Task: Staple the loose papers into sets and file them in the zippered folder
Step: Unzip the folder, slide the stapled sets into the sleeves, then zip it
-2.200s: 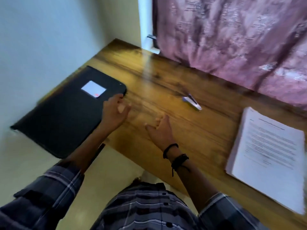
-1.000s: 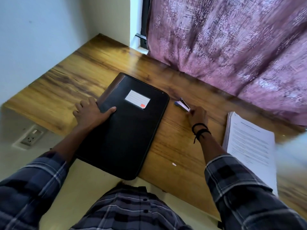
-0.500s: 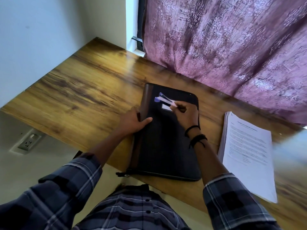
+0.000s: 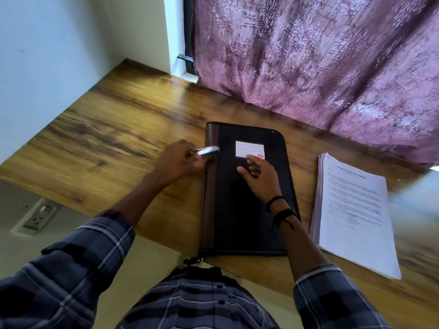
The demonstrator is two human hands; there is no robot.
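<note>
A black zippered folder (image 4: pixel 240 210) with a brown spine and a white label lies closed on the wooden desk (image 4: pixel 114 148) straight in front of me. My left hand (image 4: pixel 175 162) is just left of the folder's spine, fingers closed on a small silver stapler (image 4: pixel 208 150) that sticks out toward the folder. Over the folder's cover, just below the label, hovers my right hand (image 4: pixel 260 178), its fingers spread and holding nothing. A thick stack of printed papers (image 4: pixel 351 210) lies to the right of the folder.
A purple patterned curtain (image 4: pixel 320 62) hangs along the desk's far edge. The white wall (image 4: pixel 52 48) closes the left side. A power socket (image 4: pixel 39 217) sits below the desk's left front edge. The folder's zipper pull (image 4: pixel 192 260) hangs over the near edge.
The stapler has passed from my right hand to my left, which has moved off the folder's spine. My right hand has let go and opened over the cover. The folder has been straightened.
</note>
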